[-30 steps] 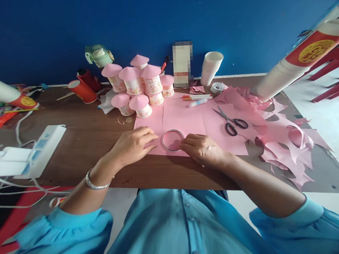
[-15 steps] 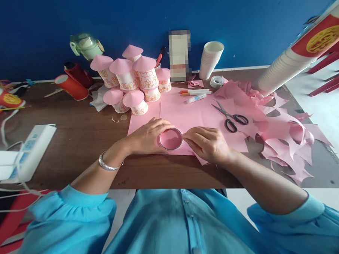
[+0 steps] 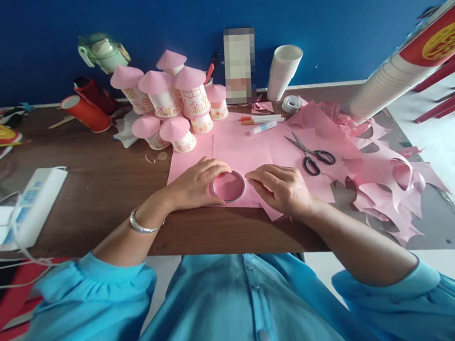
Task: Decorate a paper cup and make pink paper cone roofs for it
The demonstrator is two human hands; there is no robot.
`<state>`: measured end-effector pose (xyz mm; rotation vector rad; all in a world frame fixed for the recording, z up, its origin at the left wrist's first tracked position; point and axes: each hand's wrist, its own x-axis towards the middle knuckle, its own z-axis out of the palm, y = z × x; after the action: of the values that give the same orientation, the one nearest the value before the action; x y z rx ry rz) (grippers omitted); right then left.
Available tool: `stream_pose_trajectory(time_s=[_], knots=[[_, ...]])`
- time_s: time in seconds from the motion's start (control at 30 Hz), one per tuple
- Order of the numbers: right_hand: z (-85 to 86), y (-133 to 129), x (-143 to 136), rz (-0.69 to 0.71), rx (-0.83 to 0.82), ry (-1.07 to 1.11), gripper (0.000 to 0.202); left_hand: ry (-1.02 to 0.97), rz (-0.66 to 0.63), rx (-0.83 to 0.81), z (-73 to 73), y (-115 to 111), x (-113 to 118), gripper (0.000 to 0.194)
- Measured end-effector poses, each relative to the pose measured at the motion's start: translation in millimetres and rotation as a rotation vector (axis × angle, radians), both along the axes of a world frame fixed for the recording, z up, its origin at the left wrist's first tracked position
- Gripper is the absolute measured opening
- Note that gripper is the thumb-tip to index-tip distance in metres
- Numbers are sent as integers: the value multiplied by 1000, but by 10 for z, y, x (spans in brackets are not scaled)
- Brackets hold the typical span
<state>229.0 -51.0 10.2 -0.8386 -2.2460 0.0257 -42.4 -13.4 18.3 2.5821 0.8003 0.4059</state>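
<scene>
On the pink paper near the table's front edge lies a round ring with a thin dark and silvery rim; pink shows inside it. The fingers and thumb of my left hand are curved around its left side and hold it. My right hand is just right of the ring, thumb and fingertips pinched together; whatever they hold, if anything, is too small to make out. Black-handled scissors lie slightly open beyond my right hand.
Several paper-cup houses with pink cone roofs stand at the back left. Markers, a tape roll and stacked white cups are behind the paper. Pink scraps cover the right side; a power strip lies left.
My right hand's fingertips have drawn slightly away from the ring's right edge. My left hand still holds the ring. The camera view has shifted a little.
</scene>
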Motion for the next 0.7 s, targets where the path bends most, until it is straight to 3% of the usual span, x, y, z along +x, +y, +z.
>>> stream_pose_trajectory(time_s=[0.17, 0.37, 0.7], knots=[[-49, 19, 22, 35, -42, -72, 18, -12, 61, 31, 119, 31, -162, 67], [-106, 17, -27, 117, -33, -181, 15, -137, 247, 110, 138, 112, -318, 17], [-91, -3, -59, 131, -86, -214, 13, -242, 279, 261, 144, 3, -151, 16]])
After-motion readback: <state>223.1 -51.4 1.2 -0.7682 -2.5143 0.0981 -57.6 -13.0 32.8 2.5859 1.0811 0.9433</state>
